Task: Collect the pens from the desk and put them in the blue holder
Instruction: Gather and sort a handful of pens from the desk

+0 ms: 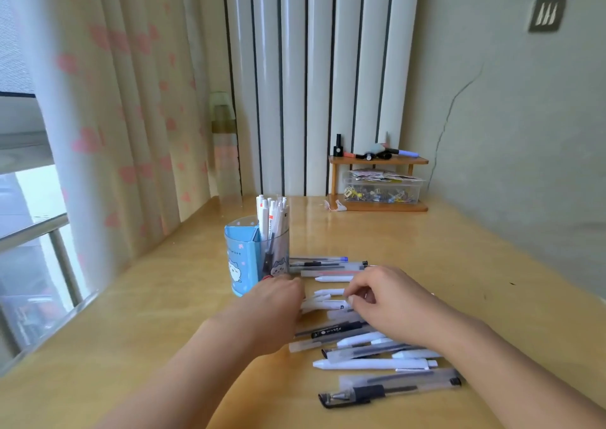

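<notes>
Head view. A wooden desk (426,248) carries a loose row of pens (367,353) lying crosswise, white and clear-barrelled. At its far left end stands the blue holder (244,261), upright, with several white pens (272,214) already standing in it. The left hand (278,297) rests on the pens just beside the holder's base. The right hand (387,294), fingers curled, pinches a white pen (331,304) in the middle of the row. A small wooden shelf (377,161) stands at the far wall.
</notes>
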